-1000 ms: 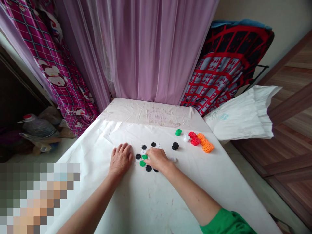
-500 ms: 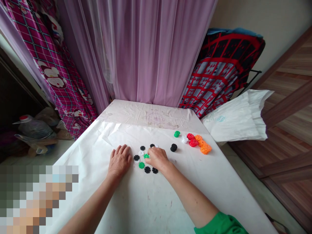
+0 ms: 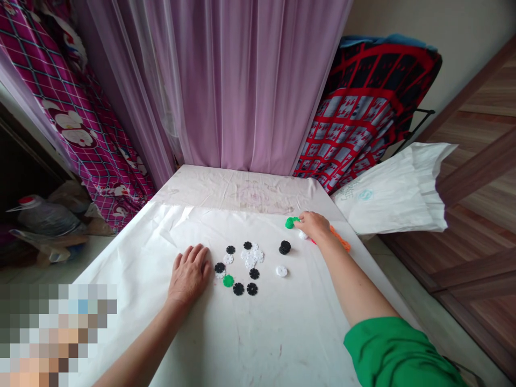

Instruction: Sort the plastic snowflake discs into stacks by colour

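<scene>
My right hand reaches to the far right of the table, its fingers pinched on a green snowflake disc right beside a small green disc pile. My left hand lies palm down on the white cloth, fingers stretched out, holding nothing. To its right is a loose ring of discs: several black discs, one green disc and a cluster of white discs. A black disc stack and a white disc stack stand between the ring and my right forearm.
Orange discs and a sliver of red show behind my right hand and wrist, with a white pile below the fingers. A white bag sits at the table's right edge. Purple curtains hang behind the table.
My right hand has moved from the ring of discs to the far right, carrying a green disc to the green pile. My left hand stays flat on the cloth.
</scene>
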Tool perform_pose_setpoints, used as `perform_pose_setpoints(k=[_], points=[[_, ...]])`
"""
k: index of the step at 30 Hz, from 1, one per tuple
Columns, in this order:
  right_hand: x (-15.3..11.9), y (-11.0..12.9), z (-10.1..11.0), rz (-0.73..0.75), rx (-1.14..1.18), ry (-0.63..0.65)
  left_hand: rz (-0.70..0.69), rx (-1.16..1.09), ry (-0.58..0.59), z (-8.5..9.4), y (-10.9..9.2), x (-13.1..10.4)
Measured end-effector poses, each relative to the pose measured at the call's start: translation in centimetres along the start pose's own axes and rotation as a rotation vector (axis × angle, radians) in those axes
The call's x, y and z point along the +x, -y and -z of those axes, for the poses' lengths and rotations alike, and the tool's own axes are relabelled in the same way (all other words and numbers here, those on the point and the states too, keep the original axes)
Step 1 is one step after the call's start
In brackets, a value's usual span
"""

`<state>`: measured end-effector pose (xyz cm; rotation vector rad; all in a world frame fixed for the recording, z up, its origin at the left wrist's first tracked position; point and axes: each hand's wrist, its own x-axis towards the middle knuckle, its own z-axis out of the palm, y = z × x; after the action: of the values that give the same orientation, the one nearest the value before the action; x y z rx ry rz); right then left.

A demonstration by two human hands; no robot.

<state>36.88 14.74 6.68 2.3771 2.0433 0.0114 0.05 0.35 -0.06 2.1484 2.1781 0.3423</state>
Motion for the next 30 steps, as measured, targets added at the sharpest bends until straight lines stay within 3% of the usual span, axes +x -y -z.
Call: perform_pose_setpoints(k=[7, 12, 17, 23, 26, 30], points=[[1.3, 0.6, -0.7, 0.024, 0.004, 0.048, -0.006, 0.011, -0.012, -0.3, 0.2, 0.0], [0.2, 0.9, 0.1, 0.037, 0.018, 0.045, 0.003, 0.019, 0.002, -0.2, 0.2, 0.1], [-5.3, 4.3, 1.5, 0.21, 0.117, -0.022, -0.005, 0.022, -0.012, -0.2, 0.0, 0.1], [-14.7, 11.7, 0.3, 0.563, 0.261, 0.182, -0.008, 0.001, -0.019, -0.1, -0.1, 0.0], [-17.3, 14.5, -1.1, 0.588, 0.236, 0.215, -0.008, 0.001, -0.022, 0.0, -0.2, -0.1], [-18.1, 16.6, -2.4, 0.52, 0.193, 0.207, -0.017, -0.009, -0.048, -0.3, -0.1, -0.1]])
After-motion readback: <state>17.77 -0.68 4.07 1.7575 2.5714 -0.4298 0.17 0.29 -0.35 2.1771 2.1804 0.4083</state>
